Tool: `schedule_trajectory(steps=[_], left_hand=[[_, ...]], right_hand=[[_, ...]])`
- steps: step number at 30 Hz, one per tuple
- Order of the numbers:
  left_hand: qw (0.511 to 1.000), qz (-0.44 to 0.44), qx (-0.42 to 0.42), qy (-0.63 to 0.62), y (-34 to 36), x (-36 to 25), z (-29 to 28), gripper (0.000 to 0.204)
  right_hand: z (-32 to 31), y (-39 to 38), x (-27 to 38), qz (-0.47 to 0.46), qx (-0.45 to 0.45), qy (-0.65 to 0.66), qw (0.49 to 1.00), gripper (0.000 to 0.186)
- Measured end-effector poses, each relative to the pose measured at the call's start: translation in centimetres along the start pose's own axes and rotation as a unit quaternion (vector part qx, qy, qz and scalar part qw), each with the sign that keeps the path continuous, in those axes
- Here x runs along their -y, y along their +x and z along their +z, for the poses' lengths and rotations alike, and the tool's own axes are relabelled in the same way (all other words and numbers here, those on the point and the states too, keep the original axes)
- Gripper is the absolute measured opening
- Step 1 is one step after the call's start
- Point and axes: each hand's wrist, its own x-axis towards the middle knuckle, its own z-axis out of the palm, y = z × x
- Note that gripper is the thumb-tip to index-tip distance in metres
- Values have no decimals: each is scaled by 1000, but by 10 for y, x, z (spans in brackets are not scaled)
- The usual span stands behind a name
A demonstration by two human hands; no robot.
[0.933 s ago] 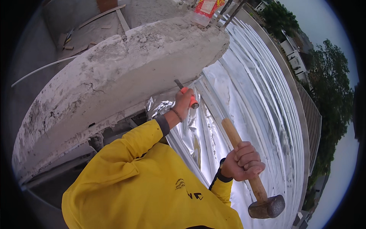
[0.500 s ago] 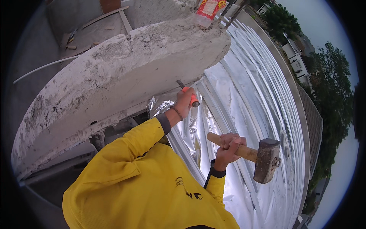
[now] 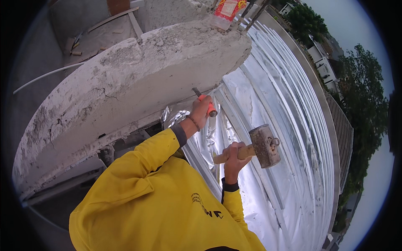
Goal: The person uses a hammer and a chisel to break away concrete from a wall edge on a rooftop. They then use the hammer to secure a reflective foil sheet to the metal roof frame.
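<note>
My left hand (image 3: 199, 112) grips a steel chisel (image 3: 209, 108) by its orange sleeve, with the blade end at the lower face of a rough concrete ledge (image 3: 138, 75); whether it touches is hard to tell. My right hand (image 3: 233, 161) is closed round the wooden handle of a sledge hammer (image 3: 264, 146), whose blocky, rusty head is raised to the lower right of the chisel. Both forearms are in yellow sleeves. Behind my hands lies crinkled silver foil sheeting (image 3: 261, 102) with metal battens running along it.
A red-and-yellow package (image 3: 228, 12) sits atop the ledge's far end beside protruding steel bars (image 3: 257, 16). Upper left, a lower concrete area holds boards (image 3: 113, 19) and a white conduit (image 3: 42, 77). A dark opening (image 3: 63, 184) lies below the ledge. Rooftops and trees (image 3: 360, 96) lie beyond the sheeting.
My right hand has swung the hammer upward and leftward, turning its head from low at the right to nearer the chisel. My left hand and the chisel have stayed almost still.
</note>
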Motion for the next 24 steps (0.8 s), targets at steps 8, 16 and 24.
schedule_trajectory(steps=[8, 16, 24], left_hand=[[999, -3, -37, -19, -5, -6, 13, 8], [997, -18, -63, -28, -6, -11, 24, 10], [996, -20, -76, -42, -6, -14, 19, 10]], right_hand=[[-9, 20, 37, -333, 31, 14, 942, 33], [-3, 1, -25, -38, 58, -159, 985, 19], [19, 34, 107, -374, 62, 151, 913, 38]])
